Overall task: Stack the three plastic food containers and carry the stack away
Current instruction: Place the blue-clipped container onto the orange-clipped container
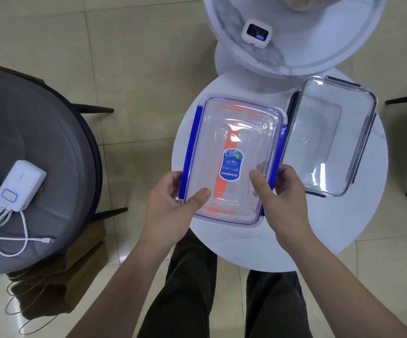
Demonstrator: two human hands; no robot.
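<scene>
A clear container with blue side clips point(231, 132) and a blue label is held over the round white table point(295, 240). Both my hands grip its near end: my left hand point(170, 208) on the left blue clip with the thumb on the lid, my right hand point(280, 196) on the right corner. Through its clear walls an orange-trimmed container point(222, 184) shows directly beneath it. To the right, a clear container with black clips point(331, 135) lies on the table beside the blue one, untouched.
A second round white table point(319, 54) stands behind, with a small white device point(257, 32) on it. A grey round chair point(39, 154) at left holds a white power bank point(20, 185) and cables. My legs are under the table's near edge.
</scene>
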